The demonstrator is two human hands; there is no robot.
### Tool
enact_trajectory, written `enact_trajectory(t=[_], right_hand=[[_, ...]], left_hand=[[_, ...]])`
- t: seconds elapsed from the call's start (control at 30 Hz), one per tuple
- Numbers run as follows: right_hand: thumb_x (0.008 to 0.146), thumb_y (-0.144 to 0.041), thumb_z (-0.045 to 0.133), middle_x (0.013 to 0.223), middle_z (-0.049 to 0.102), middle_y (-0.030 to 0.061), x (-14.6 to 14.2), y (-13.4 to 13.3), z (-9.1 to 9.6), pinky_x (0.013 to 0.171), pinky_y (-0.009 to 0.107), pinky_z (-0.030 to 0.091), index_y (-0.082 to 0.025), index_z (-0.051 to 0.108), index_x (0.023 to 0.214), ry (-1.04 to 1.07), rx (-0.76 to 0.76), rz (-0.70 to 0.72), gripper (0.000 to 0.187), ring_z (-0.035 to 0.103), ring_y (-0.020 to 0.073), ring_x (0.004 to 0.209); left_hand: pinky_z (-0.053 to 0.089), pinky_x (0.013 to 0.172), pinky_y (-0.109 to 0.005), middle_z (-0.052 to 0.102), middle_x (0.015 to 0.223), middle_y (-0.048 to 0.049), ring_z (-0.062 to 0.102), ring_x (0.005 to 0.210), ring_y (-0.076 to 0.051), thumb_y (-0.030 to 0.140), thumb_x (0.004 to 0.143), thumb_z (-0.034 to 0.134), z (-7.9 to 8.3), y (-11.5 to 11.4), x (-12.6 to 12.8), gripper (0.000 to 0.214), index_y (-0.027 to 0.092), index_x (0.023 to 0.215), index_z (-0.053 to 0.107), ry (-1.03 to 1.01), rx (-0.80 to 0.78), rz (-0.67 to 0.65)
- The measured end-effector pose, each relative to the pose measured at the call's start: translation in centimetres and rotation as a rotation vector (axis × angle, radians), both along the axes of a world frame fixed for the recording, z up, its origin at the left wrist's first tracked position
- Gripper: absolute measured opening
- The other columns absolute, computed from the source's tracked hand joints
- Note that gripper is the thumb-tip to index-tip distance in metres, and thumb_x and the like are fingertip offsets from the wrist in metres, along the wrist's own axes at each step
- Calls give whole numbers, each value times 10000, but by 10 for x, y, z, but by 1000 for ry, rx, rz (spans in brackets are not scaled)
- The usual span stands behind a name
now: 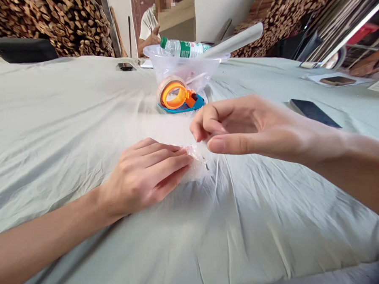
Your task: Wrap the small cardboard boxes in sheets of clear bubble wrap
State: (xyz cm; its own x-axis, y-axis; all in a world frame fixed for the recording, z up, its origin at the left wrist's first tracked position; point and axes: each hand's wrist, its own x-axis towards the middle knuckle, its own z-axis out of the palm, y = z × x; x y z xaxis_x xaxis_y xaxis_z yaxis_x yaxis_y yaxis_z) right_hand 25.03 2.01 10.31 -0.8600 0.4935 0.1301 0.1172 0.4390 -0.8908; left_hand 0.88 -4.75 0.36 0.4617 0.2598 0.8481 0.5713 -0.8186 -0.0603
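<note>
A small clear plastic bag (195, 162) lies crinkled on the cloth, with faint red marks near its upper edge and a small dark bit at its right. My left hand (149, 171) rests on the bag's left side, fingers together and closed over it, covering part of it. My right hand (239, 126) is raised just above and to the right of the bag. Its fingers curl toward the thumb in a pinch, slightly blurred. A pale, see-through patch shows by the fingertips, and I cannot make out what it is.
Beyond my hands, an orange tape dispenser (174, 96) with a tape roll stands on a blue base. Behind it is a clear plastic basin (188, 68) holding a green-capped bottle (184, 48) and a white roll (238, 38). A dark phone (315, 112) lies right. A person (150, 25) sits opposite.
</note>
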Motion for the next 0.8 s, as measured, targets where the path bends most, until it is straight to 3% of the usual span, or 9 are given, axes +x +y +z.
enact_trajectory(t=[0.07, 0.13, 0.3, 0.47, 0.63, 0.8], right_hand=[[1014, -524, 878, 872, 640, -10, -1, 1, 0, 708, 299, 441, -231, 458, 762, 11, -129, 45, 571, 581, 134, 832], [1005, -451, 903, 854, 652, -25, -3, 4, -1, 723, 298, 461, -232, 472, 774, 3, -151, 63, 535, 589, 122, 804], [923, -281, 953, 864, 688, -34, -10, 11, -6, 784, 333, 507, -231, 632, 839, -6, 80, -11, 336, 679, 161, 858], [894, -269, 967, 871, 710, -17, -15, 11, -11, 782, 343, 538, -233, 687, 847, -18, 144, -91, 286, 668, 171, 822], [854, -257, 1014, 864, 711, -46, -12, 6, -4, 734, 267, 546, -232, 690, 858, 41, -15, -84, 325, 668, 131, 818], [898, -327, 1005, 882, 688, -47, -7, 3, -2, 742, 247, 548, -229, 676, 867, 35, -123, -50, 346, 666, 113, 816]], left_hand=[[677, 892, -285, 908, 1073, -61, 890, 1008, -193, 150, 1075, 770, 1, 0, -1, 68, 157, 1143, 773, 13, 4, -2], [675, 903, -282, 908, 1065, -58, 891, 1011, -195, 158, 1064, 793, 1, -1, -1, 69, 156, 1129, 770, 22, 6, -4], [648, 811, -251, 873, 942, 2, 836, 794, -133, 204, 1024, 866, 1, -4, 2, 146, 165, 1068, 732, -72, -59, 48], [674, 798, -207, 848, 1001, 27, 853, 865, -124, 208, 989, 904, -3, -7, 4, 264, 177, 1120, 678, -157, -126, 48], [686, 847, -239, 852, 1012, 17, 854, 896, -137, 198, 1038, 843, -2, -6, 3, 181, 191, 1117, 681, -117, -162, 66], [675, 913, -275, 880, 1088, -27, 854, 967, -159, 138, 1075, 772, 0, -5, -1, 55, 181, 1107, 762, 49, -50, 37]])
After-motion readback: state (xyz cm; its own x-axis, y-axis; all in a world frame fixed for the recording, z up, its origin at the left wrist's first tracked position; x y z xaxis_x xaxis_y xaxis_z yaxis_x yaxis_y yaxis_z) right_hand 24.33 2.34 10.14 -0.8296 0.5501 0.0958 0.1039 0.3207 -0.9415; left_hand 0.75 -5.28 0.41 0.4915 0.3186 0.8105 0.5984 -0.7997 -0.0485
